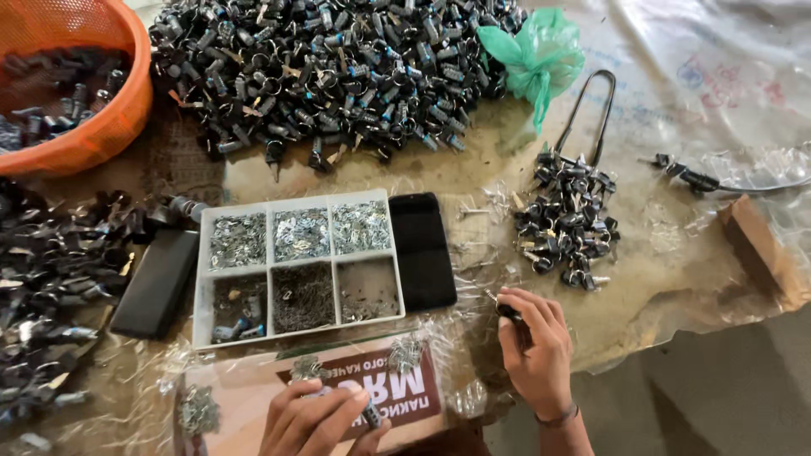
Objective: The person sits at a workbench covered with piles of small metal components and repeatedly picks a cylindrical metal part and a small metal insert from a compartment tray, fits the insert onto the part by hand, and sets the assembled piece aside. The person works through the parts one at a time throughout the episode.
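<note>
plastic-covered table [676, 279], cluttered. nearest: left hand [317, 418] fingers curled around small dark metal part [372, 415] over red-labelled box [253, 397]; right hand [534, 346] closed on thin tool [505, 309]. beyond: compartment tray [300, 266], black phone [422, 251]. far: heap of dark parts [338, 67], orange basket [101, 127]

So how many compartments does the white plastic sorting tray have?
6: three in the back row of the white plastic sorting tray holding shiny silver metal bits, three in front holding darker small parts.
</note>
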The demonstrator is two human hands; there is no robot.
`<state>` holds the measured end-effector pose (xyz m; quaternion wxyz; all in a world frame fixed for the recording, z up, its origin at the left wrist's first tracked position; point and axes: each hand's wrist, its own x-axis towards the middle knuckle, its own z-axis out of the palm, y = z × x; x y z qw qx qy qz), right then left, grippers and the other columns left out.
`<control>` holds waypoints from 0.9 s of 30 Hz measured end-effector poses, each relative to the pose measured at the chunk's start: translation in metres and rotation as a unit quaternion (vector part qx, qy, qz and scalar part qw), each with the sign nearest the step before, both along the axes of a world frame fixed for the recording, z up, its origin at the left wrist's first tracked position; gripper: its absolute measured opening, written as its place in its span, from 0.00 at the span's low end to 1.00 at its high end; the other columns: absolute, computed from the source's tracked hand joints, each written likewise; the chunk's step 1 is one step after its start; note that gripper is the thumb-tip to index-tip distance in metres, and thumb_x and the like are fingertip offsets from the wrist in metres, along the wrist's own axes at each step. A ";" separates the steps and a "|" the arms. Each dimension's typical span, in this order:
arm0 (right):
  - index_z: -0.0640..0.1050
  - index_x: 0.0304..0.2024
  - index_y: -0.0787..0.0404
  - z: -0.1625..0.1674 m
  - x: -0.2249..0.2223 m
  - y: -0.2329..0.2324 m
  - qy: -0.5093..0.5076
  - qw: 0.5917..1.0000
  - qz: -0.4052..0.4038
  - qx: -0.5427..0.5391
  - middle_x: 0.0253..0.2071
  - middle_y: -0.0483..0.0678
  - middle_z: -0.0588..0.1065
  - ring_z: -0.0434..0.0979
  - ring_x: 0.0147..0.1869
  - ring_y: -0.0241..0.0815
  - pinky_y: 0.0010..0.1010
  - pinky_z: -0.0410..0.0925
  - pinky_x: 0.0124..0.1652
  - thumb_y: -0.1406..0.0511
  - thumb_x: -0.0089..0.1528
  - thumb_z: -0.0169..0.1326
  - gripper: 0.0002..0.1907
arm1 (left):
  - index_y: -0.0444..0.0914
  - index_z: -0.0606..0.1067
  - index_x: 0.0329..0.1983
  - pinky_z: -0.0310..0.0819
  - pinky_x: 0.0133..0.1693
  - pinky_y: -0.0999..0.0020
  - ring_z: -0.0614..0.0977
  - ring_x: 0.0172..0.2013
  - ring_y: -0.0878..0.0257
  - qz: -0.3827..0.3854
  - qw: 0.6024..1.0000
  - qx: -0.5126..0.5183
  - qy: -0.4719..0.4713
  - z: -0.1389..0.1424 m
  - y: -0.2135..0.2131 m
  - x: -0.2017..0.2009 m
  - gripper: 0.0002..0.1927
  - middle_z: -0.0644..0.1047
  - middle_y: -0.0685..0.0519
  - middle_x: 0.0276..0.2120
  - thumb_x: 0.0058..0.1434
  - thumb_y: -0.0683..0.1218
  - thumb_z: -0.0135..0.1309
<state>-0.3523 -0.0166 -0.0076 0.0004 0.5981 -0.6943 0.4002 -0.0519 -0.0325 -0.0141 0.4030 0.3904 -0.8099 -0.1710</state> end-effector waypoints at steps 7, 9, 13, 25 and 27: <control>0.83 0.44 0.59 -0.013 -0.007 -0.011 -0.096 0.993 -0.044 0.047 0.46 0.46 0.74 0.75 0.36 0.33 0.22 0.69 0.33 0.72 0.63 0.57 0.09 | 0.44 0.80 0.48 0.74 0.54 0.56 0.83 0.43 0.64 -0.033 0.999 0.007 0.023 -0.002 0.009 -0.011 0.23 0.82 0.57 0.43 0.49 0.52 0.73; 0.83 0.44 0.60 -0.018 -0.009 -0.009 -0.100 0.992 -0.061 0.048 0.45 0.46 0.75 0.74 0.32 0.32 0.22 0.67 0.32 0.71 0.62 0.60 0.08 | 0.45 0.81 0.47 0.75 0.53 0.57 0.83 0.43 0.64 -0.026 0.999 0.006 0.032 0.001 0.009 -0.015 0.22 0.82 0.58 0.41 0.49 0.52 0.73; 0.81 0.45 0.64 -0.025 -0.009 -0.004 -0.130 0.990 -0.046 -0.010 0.45 0.47 0.74 0.72 0.36 0.32 0.22 0.67 0.35 0.72 0.62 0.61 0.08 | 0.44 0.82 0.45 0.75 0.53 0.58 0.84 0.43 0.63 -0.031 0.998 -0.009 0.055 0.008 0.006 -0.025 0.19 0.83 0.57 0.40 0.52 0.52 0.72; 0.78 0.45 0.63 -0.051 0.066 0.081 -0.626 0.729 0.185 0.206 0.43 0.49 0.76 0.78 0.46 0.38 0.27 0.73 0.46 0.72 0.54 0.60 0.15 | 0.37 0.83 0.47 0.80 0.49 0.62 0.85 0.41 0.61 -0.145 0.974 0.023 0.170 0.003 0.023 -0.034 0.18 0.84 0.49 0.42 0.56 0.47 0.73; 0.79 0.45 0.58 -0.048 0.087 0.079 -0.433 0.861 0.196 0.181 0.43 0.46 0.76 0.79 0.45 0.38 0.28 0.73 0.44 0.67 0.55 0.62 0.14 | 0.36 0.81 0.45 0.80 0.45 0.67 0.83 0.39 0.61 -0.057 0.974 0.026 0.220 0.005 0.026 -0.016 0.19 0.83 0.48 0.40 0.53 0.46 0.74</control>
